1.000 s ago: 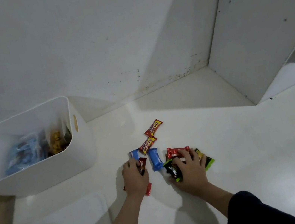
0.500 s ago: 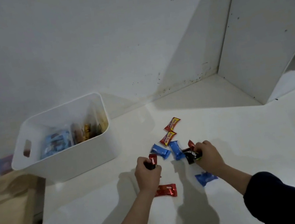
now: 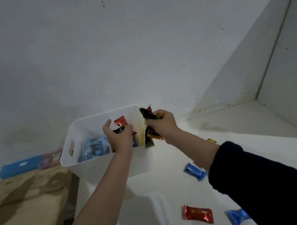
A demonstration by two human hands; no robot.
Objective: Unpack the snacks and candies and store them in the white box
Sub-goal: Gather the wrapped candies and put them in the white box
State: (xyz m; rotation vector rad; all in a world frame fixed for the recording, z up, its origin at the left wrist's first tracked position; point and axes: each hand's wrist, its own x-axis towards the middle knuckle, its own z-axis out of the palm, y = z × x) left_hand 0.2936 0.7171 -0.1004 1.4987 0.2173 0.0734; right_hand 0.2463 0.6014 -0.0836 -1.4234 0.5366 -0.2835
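Both hands have gone up from the table to the white box: the left hand holds red candies over it, and the right hand grips dark packets at its edge.

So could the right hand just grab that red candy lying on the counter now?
Probably not right away. The right hand is up at the white box, its fingers gripping several wrappers. The red candy lies uncovered near the forearm, so once the hand lets go, nothing blocks it.
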